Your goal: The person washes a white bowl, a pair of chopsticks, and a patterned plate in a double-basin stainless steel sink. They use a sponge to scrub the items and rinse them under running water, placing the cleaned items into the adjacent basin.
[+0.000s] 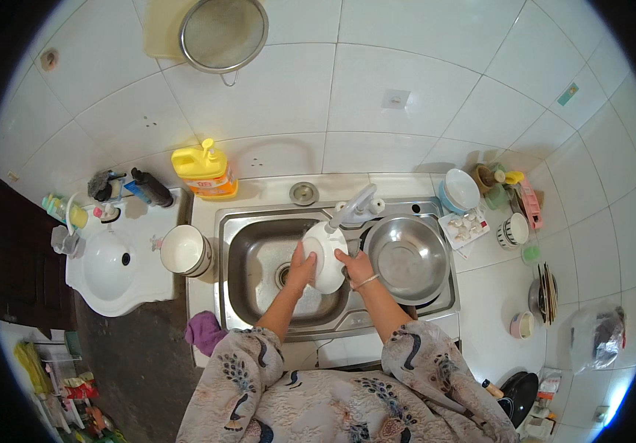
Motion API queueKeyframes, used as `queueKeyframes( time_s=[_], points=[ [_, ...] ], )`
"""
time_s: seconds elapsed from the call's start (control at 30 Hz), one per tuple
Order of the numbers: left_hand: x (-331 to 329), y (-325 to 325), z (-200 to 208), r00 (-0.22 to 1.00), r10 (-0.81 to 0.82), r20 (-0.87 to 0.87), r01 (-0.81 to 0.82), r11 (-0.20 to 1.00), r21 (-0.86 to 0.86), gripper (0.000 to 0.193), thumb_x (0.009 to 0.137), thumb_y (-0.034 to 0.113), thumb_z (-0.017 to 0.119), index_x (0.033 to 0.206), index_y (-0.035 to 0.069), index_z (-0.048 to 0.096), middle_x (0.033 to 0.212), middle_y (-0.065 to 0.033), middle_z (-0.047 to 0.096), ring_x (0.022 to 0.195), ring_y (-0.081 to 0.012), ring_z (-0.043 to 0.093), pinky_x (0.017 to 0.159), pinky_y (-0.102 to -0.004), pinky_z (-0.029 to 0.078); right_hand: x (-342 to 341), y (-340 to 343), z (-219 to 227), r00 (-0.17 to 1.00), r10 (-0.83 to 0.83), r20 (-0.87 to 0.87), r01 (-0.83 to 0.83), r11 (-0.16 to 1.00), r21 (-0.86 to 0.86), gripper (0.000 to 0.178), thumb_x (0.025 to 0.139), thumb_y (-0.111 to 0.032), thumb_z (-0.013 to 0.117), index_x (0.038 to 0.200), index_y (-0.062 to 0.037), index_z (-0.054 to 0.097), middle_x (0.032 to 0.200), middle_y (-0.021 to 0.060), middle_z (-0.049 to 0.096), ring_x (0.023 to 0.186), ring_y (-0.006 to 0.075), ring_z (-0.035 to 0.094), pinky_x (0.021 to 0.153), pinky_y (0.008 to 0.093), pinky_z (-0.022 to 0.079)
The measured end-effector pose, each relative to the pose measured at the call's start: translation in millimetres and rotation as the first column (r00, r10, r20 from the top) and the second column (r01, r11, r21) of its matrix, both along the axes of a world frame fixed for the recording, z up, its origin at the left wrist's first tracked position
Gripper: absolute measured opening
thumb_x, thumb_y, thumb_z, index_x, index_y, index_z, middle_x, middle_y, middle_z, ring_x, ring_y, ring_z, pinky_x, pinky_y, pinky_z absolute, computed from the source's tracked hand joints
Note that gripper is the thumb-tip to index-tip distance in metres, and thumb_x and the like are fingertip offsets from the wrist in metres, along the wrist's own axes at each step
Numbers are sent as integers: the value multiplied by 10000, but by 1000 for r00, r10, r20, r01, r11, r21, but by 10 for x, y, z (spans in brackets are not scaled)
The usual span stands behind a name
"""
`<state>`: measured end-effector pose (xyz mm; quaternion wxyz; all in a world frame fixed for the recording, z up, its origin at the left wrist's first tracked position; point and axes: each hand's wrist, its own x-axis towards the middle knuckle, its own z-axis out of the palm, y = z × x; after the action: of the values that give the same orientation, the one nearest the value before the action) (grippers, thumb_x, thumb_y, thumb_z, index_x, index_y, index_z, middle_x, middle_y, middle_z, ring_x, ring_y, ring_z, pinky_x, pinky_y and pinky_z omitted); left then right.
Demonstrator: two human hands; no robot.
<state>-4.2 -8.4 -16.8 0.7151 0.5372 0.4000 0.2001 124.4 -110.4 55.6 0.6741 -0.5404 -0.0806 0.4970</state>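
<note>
Both my hands grip a white plate [327,275] by its opposite sides, under the faucet [353,207] and above the steel sink [259,230]. The fingers of my left hand [301,269] go behind the plate's left edge, with the thumb on its face. On the plate's right edge, my right hand [357,270] has its thumb on top; a thin bracelet circles that wrist. A large metal basin [409,260] sits just right of my right hand, over the sink's other side. Whether water is running I cannot make out.
Left of the sink stand a white pot [183,250] and a yellow pump jug [206,171]. A purple cloth [204,332] lies at the counter's front edge. Bowls [459,191] and a white tray [465,227] line the right side. A white washbasin [107,267] is farther left.
</note>
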Motion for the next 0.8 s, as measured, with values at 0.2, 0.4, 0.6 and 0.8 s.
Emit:
queueKeyframes(
  time_s=[0.2, 0.4, 0.6, 0.8],
  points=[
    [442, -217, 275, 999, 22, -36, -5, 911, 412, 521, 877, 248, 475, 1337, 64, 313, 1376, -188, 280, 1281, -308, 241, 1048, -367, 174, 116, -62, -161, 970, 6, 244, 6, 999, -46, 238, 768, -91, 655, 977, -2, 584, 874, 51, 621, 753, 132, 582, 633, 280, 475],
    [536, -103, 469, 963, 71, -260, 137, 703, 698, 446, 837, 279, 494, 1247, 113, 439, 1350, -223, 295, 1264, -392, 231, 1035, -476, 160, 155, -119, 106, 998, 30, 54, -30, 1000, -7, 287, 776, -145, 660, 1018, -19, 571, 889, 29, 618, 782, 119, 573, 669, 282, 467],
    [217, 283, 585, 982, 183, -52, -184, 983, -8, 458, 904, 332, 430, 1221, 1, 435, 1170, -119, 534, 1037, -192, 529, 870, -287, 413, 320, -129, 195, 980, 65, -186, -58, 997, 45, 361, 774, -182, 669, 1063, -12, 534, 952, 77, 613, 845, 182, 601, 722, 337, 498],
    [-591, 238, 512, 824, 225, 520, 233, 702, -673, 364, 896, 290, 463, 1175, 56, 476, 1156, -100, 541, 1049, -236, 534, 908, -398, 432, 392, 107, 95, 935, 73, -348, -50, 996, 75, 429, 794, -299, 640, 1075, 3, 523, 988, 100, 594, 870, 201, 590, 731, 361, 497]
  ],
)
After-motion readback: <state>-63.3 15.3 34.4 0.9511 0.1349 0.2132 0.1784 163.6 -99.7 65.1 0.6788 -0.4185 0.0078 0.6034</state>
